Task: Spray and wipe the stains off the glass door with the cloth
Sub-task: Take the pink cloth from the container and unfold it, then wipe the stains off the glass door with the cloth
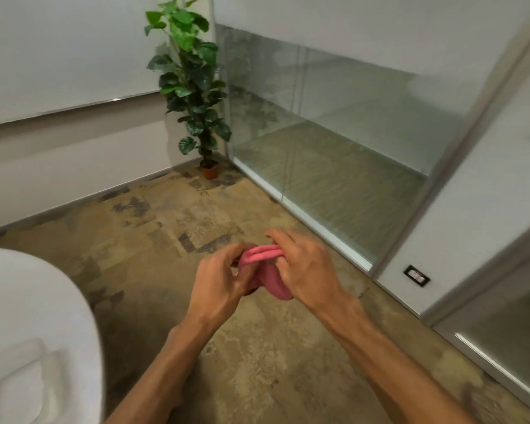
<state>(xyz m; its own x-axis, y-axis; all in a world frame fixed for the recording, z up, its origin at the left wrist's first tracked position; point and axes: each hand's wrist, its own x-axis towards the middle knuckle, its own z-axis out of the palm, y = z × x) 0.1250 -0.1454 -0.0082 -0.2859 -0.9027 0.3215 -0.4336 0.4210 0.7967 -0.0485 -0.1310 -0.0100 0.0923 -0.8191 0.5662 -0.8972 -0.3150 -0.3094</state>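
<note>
Mottled brown carpet runs to a corner where a potted plant stands against the white wall, just beside the left end of the glass partition. Over the carpet, both bare hands grasp a folded pink cloth between them: the left hand pinches its left edge, the right hand closes over its top folds. A white rounded chair fills the lower-left corner.

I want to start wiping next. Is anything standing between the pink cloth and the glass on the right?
Nothing visible does. The pink cloth is bunched between the left hand and right hand; only bare floor separates it from the glass panel. The potted plant stands off in the corner.
</note>
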